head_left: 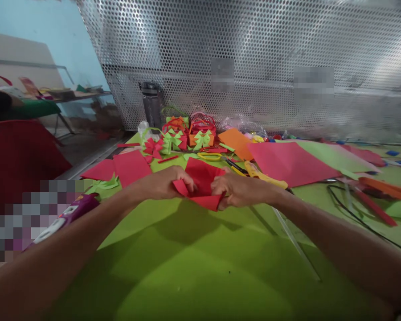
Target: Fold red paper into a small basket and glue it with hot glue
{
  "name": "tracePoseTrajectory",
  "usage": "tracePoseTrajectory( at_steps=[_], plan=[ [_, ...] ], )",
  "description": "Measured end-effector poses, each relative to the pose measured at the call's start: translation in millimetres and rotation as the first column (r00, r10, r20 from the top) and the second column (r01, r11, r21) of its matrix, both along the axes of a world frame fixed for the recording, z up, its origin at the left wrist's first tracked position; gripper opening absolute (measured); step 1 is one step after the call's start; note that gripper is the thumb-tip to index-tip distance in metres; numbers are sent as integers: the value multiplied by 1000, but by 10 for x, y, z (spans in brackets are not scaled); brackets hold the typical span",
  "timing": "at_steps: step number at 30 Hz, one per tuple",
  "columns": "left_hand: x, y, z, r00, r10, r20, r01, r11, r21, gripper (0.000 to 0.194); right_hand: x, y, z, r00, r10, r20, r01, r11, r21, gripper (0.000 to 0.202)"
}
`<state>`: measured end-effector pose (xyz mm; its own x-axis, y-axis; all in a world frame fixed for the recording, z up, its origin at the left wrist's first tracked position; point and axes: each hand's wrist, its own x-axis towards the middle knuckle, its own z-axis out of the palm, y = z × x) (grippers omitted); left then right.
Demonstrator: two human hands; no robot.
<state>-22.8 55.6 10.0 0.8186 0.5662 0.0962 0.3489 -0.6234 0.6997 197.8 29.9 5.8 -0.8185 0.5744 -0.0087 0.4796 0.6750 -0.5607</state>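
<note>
Between my two hands, just above the green tabletop, is a red paper piece folded up into an open, box-like shape. My left hand pinches its left edge, with the fingertips reaching inside. At the right edge my right hand grips the paper, the thumb below and the fingers curled over the rim. A yellow glue gun lies right behind my right hand, and a clear glue stick sticks out in front of my right forearm. Scissors with yellow handles lie beyond the paper.
Small paper gift bags with green bows stand at the back, beside a dark bottle. Red sheets and an orange sheet lie to the right. A black cable crosses the right side. A perforated metal panel rises behind.
</note>
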Motion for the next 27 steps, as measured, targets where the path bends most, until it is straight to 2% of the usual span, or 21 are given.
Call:
tracePoseTrajectory(
  at_steps=[7, 13, 16, 20, 22, 25, 26, 27],
  plan=[
    [-23, 137, -91, 987, -100, -128, 107, 993, 49, 26, -32, -64, -37, 989, -1, 151, -10, 997, 72, 13],
    [4, 116, -63, 954, -38, -299, 110, 967, 230, 21, -51, -118, -74, 972, -34, 234, -11, 983, 185, 15],
    [-24, 116, -63, 940, 68, -335, 28, 961, 275, 23, -76, -145, -47, 964, -80, 252, 23, 974, 224, 16],
    [-111, 146, -38, 919, 254, -302, -146, 930, 339, 27, -87, -132, -42, 948, -122, 292, 46, 966, 255, 15],
    [-127, 133, 25, 903, 345, -256, -235, 896, 378, 30, -83, -116, -44, 952, -126, 279, 51, 964, 262, 16],
    [-71, 25, 161, 871, 476, -118, -388, 816, 429, 32, -85, -114, -25, 960, -149, 239, 95, 970, 224, 17],
    [-34, -30, 199, 860, 505, -69, -431, 793, 431, 29, -91, -121, -14, 958, -170, 233, 120, 970, 213, 17],
    [8, -88, 223, 892, 445, -82, -376, 831, 410, 31, -101, -133, -6, 954, -189, 232, 143, 969, 202, 17]
  ],
)
